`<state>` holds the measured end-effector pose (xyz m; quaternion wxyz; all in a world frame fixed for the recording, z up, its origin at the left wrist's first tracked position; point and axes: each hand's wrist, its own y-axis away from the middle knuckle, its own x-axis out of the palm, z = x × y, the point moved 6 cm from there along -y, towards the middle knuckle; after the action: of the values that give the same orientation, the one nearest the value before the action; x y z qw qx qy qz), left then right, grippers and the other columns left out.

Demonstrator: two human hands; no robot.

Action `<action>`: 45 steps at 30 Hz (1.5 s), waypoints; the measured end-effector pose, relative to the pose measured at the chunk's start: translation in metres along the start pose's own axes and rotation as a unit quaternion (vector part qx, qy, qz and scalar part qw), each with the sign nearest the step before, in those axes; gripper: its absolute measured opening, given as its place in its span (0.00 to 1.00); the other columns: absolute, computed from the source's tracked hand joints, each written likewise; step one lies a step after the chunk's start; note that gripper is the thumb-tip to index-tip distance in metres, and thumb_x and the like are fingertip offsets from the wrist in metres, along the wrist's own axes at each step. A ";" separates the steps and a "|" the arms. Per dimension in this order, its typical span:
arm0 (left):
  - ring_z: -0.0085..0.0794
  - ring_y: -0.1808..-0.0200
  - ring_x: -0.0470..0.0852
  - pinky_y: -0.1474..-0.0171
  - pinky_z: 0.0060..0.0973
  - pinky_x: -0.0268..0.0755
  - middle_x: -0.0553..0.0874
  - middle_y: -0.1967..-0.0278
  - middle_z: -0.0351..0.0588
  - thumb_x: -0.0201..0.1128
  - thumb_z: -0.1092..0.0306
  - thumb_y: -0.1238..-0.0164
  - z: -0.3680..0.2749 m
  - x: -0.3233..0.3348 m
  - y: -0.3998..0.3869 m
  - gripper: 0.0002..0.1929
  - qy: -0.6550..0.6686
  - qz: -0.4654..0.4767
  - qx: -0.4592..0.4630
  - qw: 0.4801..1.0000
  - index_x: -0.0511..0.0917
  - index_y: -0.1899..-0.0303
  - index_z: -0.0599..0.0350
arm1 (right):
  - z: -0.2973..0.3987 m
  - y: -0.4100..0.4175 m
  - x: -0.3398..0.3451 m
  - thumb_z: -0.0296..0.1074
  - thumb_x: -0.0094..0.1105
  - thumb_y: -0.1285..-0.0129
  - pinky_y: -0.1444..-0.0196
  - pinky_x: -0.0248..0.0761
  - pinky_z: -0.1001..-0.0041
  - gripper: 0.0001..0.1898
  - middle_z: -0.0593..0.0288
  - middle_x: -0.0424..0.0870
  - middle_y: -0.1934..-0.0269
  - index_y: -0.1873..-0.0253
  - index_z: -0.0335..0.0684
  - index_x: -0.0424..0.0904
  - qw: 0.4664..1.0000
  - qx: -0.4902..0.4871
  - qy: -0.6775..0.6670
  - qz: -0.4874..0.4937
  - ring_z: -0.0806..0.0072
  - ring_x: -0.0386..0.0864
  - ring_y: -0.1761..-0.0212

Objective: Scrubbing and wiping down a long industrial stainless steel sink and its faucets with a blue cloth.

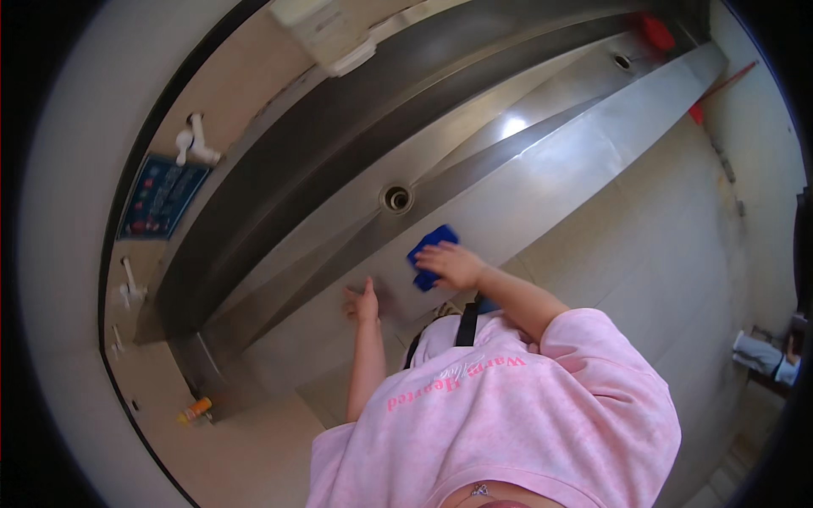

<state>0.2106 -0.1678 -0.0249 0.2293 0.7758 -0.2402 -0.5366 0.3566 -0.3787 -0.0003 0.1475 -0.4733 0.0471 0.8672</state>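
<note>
A blue cloth (434,237) lies bunched against the broad front ledge of a long stainless steel trough sink (533,184). My right hand (452,263) presses on it from above, fingers spread across the fabric. To the left, my left hand (362,303) is held over the same ledge with fingers apart and nothing in them; it is slightly blurred, and I cannot tell if it touches the metal. A round drain (397,199) opens in the basin beyond both hands, and a second drain (622,61) is farther along.
White taps (197,143) and a blue sign (162,198) with writing line the left wall. A white dispenser (327,38) hangs above the trough. A red object (657,33) sits at its far end. A yellow-orange bottle (195,409) is at lower left. Tiled floor (603,254) runs along the right.
</note>
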 end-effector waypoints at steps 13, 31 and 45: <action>0.56 0.34 0.54 0.34 0.48 0.49 0.56 0.36 0.65 0.65 0.49 0.46 0.155 -0.084 -0.050 0.46 0.017 -0.148 0.195 0.969 0.48 0.34 0.62 | -0.101 0.095 -0.065 0.48 0.54 0.45 0.35 0.49 0.48 0.36 0.57 0.53 0.31 0.32 0.43 0.55 0.733 0.640 0.091 -0.213 0.60 0.48 0.28; 0.58 0.33 0.51 0.34 0.47 0.49 0.54 0.36 0.70 0.66 0.56 0.46 0.092 -0.054 -0.015 0.42 -0.054 -0.128 0.307 0.942 0.51 0.35 0.63 | 0.025 -0.013 0.020 0.41 0.58 0.48 0.31 0.48 0.56 0.30 0.64 0.60 0.33 0.37 0.49 0.65 0.999 0.034 0.027 0.008 0.66 0.54 0.29; 0.56 0.33 0.51 0.35 0.47 0.51 0.49 0.35 0.67 0.66 0.56 0.47 -0.088 0.087 0.086 0.47 -0.138 -0.064 0.343 0.927 0.43 0.32 0.57 | -0.250 0.212 -0.179 0.42 0.50 0.47 0.33 0.47 0.50 0.33 0.60 0.55 0.31 0.34 0.43 0.59 0.720 0.638 0.148 -0.230 0.61 0.51 0.29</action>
<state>0.3095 -0.2798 -0.0073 -0.1215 0.7391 -0.3886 -0.5366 0.5857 -0.6738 0.0003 0.6002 -0.3859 0.5002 0.4905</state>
